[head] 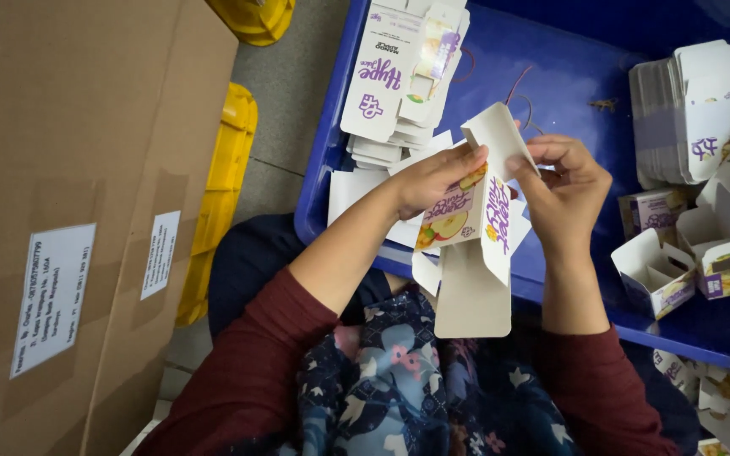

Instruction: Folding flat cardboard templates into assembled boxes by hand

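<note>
A small white carton point(471, 241) with purple lettering and fruit pictures is held over the near rim of a blue tray point(551, 93). My left hand point(433, 179) grips its upper left side, thumb on the printed face. My right hand point(563, 181) pinches the raised top flap at the carton's upper right. The bottom flaps hang open toward my lap. Both sleeves are dark red.
A stack of flat cartons point(403, 76) lies in the tray's far left, another stack point(686, 114) at its right. Several folded cartons point(678, 257) sit at the right. A large brown cardboard box point(69, 211) stands to the left, beside yellow plastic crates point(221, 186).
</note>
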